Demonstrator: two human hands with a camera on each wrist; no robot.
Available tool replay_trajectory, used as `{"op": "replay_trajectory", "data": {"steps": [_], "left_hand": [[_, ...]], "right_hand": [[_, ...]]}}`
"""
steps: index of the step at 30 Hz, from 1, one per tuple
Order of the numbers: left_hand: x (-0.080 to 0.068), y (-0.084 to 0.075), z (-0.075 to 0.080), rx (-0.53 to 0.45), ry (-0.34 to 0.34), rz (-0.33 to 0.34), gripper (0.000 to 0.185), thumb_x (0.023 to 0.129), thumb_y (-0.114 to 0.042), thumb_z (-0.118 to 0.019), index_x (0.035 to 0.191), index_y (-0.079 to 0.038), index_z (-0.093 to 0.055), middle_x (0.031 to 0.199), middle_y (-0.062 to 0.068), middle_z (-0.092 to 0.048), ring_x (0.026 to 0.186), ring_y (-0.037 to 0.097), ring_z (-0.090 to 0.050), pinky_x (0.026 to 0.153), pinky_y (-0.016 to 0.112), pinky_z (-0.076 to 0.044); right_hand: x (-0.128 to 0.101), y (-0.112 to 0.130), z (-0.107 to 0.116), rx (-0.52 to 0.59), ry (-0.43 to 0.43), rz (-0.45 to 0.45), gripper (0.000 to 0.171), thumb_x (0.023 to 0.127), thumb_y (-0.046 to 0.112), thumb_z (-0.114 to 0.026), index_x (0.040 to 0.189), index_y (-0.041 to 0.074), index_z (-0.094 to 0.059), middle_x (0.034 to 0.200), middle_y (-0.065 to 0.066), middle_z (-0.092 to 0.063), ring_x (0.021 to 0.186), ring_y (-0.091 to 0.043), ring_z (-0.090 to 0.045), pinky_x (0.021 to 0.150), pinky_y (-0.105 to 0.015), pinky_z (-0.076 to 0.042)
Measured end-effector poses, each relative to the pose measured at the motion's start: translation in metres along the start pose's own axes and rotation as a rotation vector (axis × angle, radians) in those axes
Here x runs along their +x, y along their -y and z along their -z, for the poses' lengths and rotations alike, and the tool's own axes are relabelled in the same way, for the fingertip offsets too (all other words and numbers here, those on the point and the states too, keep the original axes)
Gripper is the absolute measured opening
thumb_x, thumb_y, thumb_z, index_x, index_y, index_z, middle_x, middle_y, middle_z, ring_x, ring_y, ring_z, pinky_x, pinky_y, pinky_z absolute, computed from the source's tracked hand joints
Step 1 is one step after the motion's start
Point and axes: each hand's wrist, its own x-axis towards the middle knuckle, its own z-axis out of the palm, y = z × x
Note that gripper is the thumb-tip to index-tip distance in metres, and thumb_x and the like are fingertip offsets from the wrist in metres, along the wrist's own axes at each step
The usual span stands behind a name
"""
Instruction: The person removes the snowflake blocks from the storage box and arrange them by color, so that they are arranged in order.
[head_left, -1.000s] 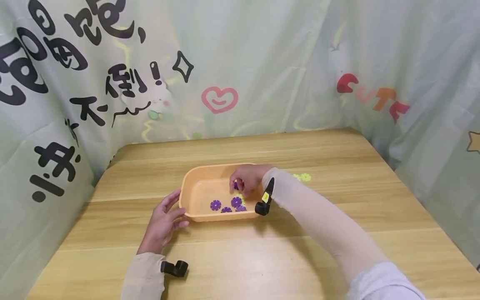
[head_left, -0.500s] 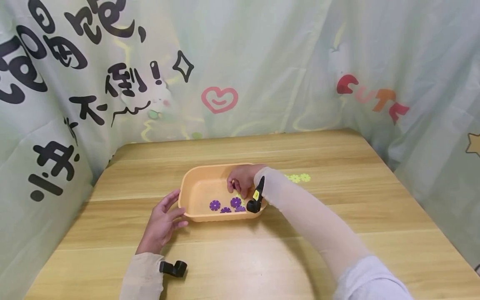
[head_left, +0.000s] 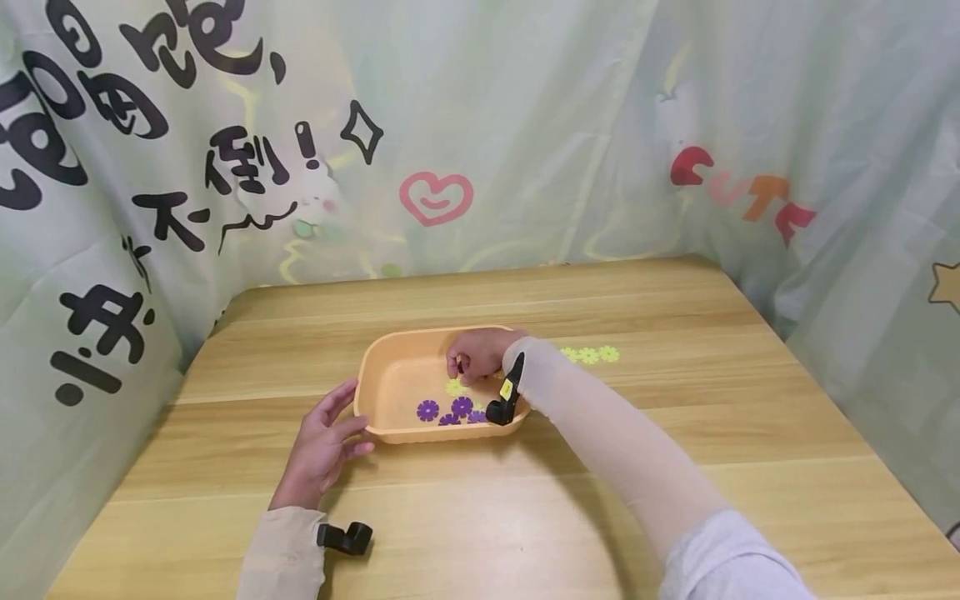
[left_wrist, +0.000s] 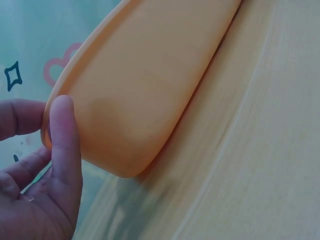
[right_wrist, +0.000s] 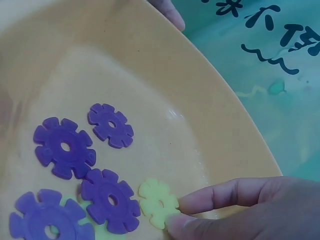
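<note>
The orange plastic basin (head_left: 397,367) rests on the table, with several purple notched snowflake discs (right_wrist: 65,148) lying flat inside it. My left hand (head_left: 322,454) grips the basin's left end, thumb (left_wrist: 65,135) along the outside wall and fingers at the rim. Over the inside of the basin, my right hand (head_left: 480,354) pinches the edge of a yellow snowflake disc (right_wrist: 157,202) between thumb and forefinger. In the head view a small dark purple bit shows among the curled right fingers; the palm is hidden. More yellow lies partly beneath the purple discs.
Yellow snowflake discs (head_left: 588,356) lie in a row on the wooden table (head_left: 675,333) right of the basin, partly behind the right forearm. A printed curtain (head_left: 525,167) hangs around the table's back and sides. Black cameras (head_left: 347,538) are strapped to both wrists.
My right hand has shifted left inside the basin, and a yellow disc now shows left under its fingers. More yellow discs on the table have come into view. The left hand keeps its grip.
</note>
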Motion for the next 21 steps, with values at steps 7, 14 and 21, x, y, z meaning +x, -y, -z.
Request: {"op": "replay_trajectory", "data": {"steps": [7,14,21], "left_hand": [[-0.0005,-0.0008,-0.0001,0.001,-0.002,0.000,0.067,0.091,0.012,-0.051,0.151,-0.007,-0.029,0.151,0.010,-0.029,0.072,0.017,-0.058,0.060,0.024,-0.059],[-0.0006,-0.0002,0.0002,-0.003,0.000,-0.002,0.067,0.091,0.012,-0.052,0.151,-0.007,-0.029,0.151,0.010,-0.028,0.073,0.017,-0.059,0.060,0.025,-0.060],[-0.0011,-0.0006,-0.0006,0.002,-0.002,0.002,0.067,0.091,0.013,-0.051,0.151,-0.006,-0.028,0.152,0.010,-0.028,0.073,0.017,-0.059,0.059,0.025,-0.060]], "right_hand": [[-0.0003,0.0006,-0.0004,-0.058,-0.029,0.053,0.029,0.081,0.009,-0.079,0.107,0.018,-0.068,0.074,0.001,-0.061,0.063,-0.009,-0.053,0.054,-0.019,-0.044],[0.0034,-0.0019,-0.0019,-0.045,-0.024,0.061,0.034,0.076,0.008,-0.083,0.105,0.022,-0.072,0.072,0.003,-0.061,0.066,-0.007,-0.055,0.060,-0.019,-0.046],[0.0048,-0.0019,-0.0020,-0.093,-0.027,0.088,0.029,0.075,0.007,-0.083,0.097,0.022,-0.070,0.076,0.003,-0.060,0.069,-0.008,-0.053,0.065,-0.020,-0.047]]}}
